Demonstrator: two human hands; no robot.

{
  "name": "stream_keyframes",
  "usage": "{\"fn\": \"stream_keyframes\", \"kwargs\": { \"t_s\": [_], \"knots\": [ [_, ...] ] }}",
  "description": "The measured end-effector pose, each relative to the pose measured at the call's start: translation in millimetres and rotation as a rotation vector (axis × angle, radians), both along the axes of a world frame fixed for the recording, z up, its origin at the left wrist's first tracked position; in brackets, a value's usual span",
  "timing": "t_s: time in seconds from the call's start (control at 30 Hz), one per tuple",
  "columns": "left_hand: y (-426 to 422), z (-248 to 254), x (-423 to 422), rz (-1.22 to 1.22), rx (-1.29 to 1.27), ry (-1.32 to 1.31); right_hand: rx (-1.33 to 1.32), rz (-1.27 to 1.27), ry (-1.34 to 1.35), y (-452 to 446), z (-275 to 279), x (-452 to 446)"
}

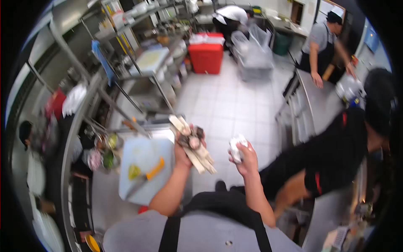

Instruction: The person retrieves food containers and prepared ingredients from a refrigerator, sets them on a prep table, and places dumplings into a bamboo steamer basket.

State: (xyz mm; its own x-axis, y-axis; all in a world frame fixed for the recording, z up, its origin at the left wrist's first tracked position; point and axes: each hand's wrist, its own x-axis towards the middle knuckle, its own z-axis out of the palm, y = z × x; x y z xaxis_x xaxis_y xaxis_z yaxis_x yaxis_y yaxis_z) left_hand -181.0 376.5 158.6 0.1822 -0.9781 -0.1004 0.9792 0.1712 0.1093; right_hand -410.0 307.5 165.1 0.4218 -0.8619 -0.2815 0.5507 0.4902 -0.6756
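Several pale, flat sticks and some dark, round-ended pieces are bundled in my left hand, whose fingers wrap round them. My right hand grips a crumpled white item, perhaps a cloth or a wrapped packet. The two hands are apart, in front of my body. Left of my left hand lies a light blue cutting board on the steel counter. On the board are a yellow-handled knife and a green-yellow food piece.
A red bin stands ahead, near a plastic-lined tub. One person bends behind them; another stands at the right steel table. A black-clad person leans close at my right. Metal shelves and small containers line the left.
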Motion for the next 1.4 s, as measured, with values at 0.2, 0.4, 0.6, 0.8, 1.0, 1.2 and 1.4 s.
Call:
{"fn": "stream_keyframes", "kwargs": {
  "t_s": [0.2,0.4,0.6,0.8,1.0,1.2,1.4],
  "knots": [
    [-122.3,-3.1,107.0,0.032,0.05,-0.05,0.063,-0.047,0.005,-164.8,-1.4,82.7],
    [-280.0,-19.2,211.8,0.14,0.057,-0.028,0.073,-0.113,0.055,-340.8,-17.7,157.1],
    [-449.4,3.4,321.7,0.195,0.02,-0.032,0.108,-0.132,0.18,-492.7,-35.5,210.0],
    [-608.5,-4.0,435.7,0.292,-0.048,-0.101,0.197,-0.173,0.203,-631.6,-61.8,251.4],
    [-712.3,3.5,516.4,0.566,0.072,-0.047,0.24,0.04,0.193,-802.8,-82.0,332.9],
    [-791.2,-30.3,619.0,0.696,0.149,-0.153,0.092,0.327,0.267,-948.3,-44.7,484.4],
    [-883.9,-42.2,735.6,0.816,0.216,-0.145,-0.032,0.487,0.209,-1054.2,-34.7,628.6]
  ]
}}
